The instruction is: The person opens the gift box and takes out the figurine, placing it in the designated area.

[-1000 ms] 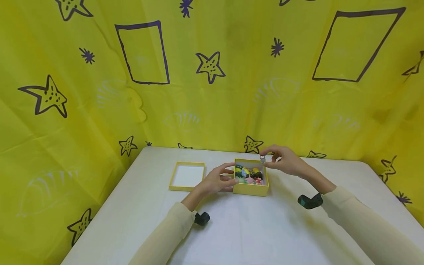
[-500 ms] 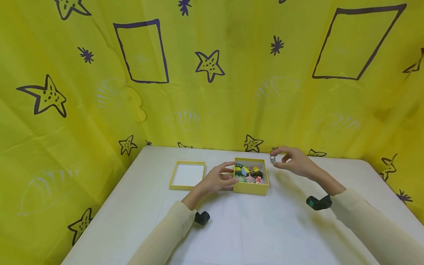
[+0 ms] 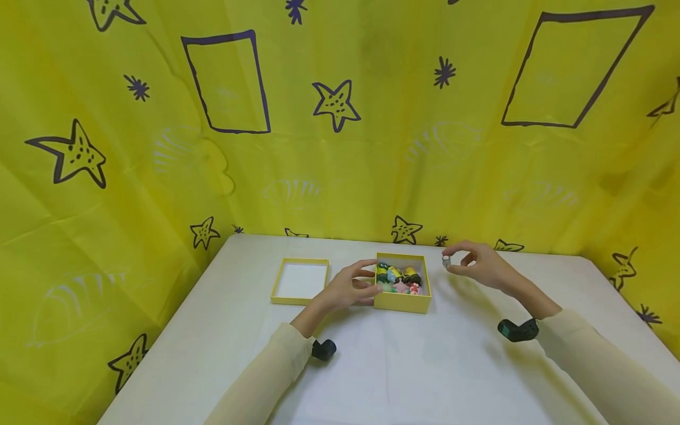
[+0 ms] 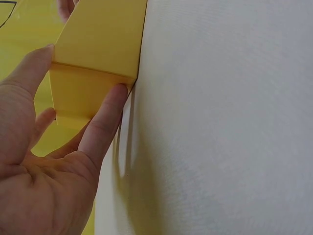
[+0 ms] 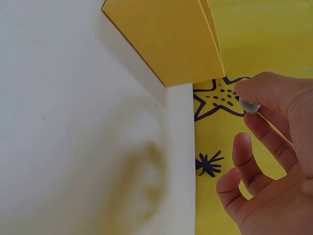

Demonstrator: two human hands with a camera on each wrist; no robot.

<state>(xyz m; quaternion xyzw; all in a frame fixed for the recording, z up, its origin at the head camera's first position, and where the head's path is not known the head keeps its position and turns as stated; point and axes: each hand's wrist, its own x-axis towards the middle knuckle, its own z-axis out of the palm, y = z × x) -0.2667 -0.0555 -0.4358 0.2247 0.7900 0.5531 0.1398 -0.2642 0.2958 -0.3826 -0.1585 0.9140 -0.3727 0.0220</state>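
head view: above a white worktop [image 3: 404, 366] backed by a yellow curtain [image 3: 329, 162], a tiny grey figurine [image 3: 447, 261] hangs in the air just right of an open yellow box [image 3: 402, 303]. its long axis stands roughly upright, pale end up and grey end down; which way it faces is too small to tell. the person's right hand [image 3: 484, 267] has its grip closed to a narrow pinch, the figurine held between thumb and forefinger. the left hand [image 3: 345, 289] rests at the box's left end, beside small colorful figures [image 3: 398, 279] packed inside; a shallow yellow tray [image 3: 301, 282] lies farther left.

left wrist view: the left grip is spread wide, fingertips touching the box's walls and lower corner.

right wrist view: the pinched figurine shows only as a pale, rounded piece between the fingertips, its direction unreadable here; the other fingers bend loosely, holding nothing.
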